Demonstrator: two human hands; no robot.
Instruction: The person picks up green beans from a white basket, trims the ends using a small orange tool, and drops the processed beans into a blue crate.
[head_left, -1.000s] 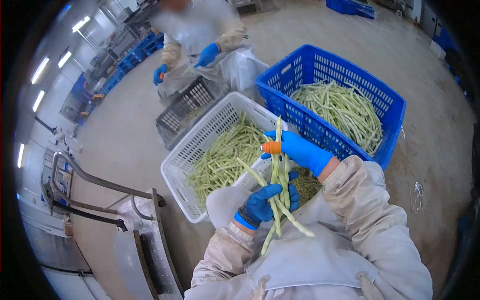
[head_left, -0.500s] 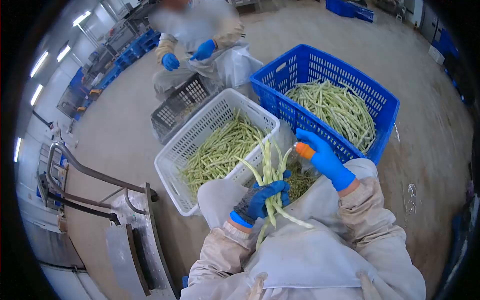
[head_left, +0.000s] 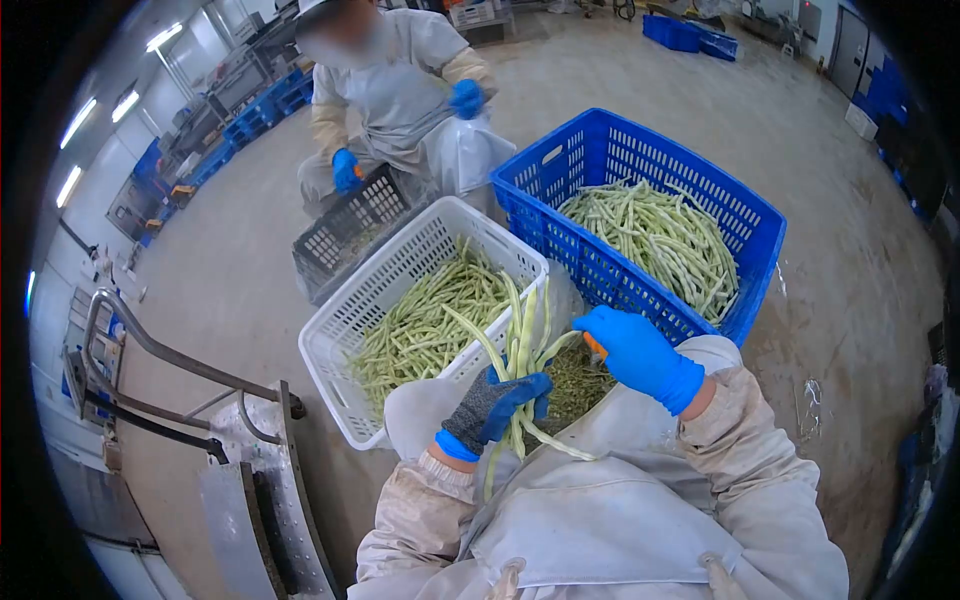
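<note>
My left hand (head_left: pixel 495 405), in a grey and blue glove, is closed round a small bunch of long green beans (head_left: pixel 520 335) that stick up and down out of the fist. To its right my right hand (head_left: pixel 640 355), in a blue glove, grips an orange-handled tool (head_left: pixel 594 346), mostly hidden by the fingers. Green beans (head_left: pixel 430 325) lie in the white crate (head_left: pixel 340 395) in front of my left hand. More beans (head_left: pixel 665 240) fill part of the blue crate (head_left: pixel 740 165). Small trimmings (head_left: pixel 575 385) lie between my knees, below the hands.
Across from me sits a co-worker (head_left: pixel 385 90) in pale clothes and blue gloves, beside a dark crate (head_left: pixel 350 225). A metal cart (head_left: pixel 270 470) with a curved handle stands at the left. Blue containers (head_left: pixel 690 35) are on the floor far back.
My right hand has turned, so less of the orange handle shows. The co-worker's hands have moved apart, one to the dark crate. The view has shifted slightly.
</note>
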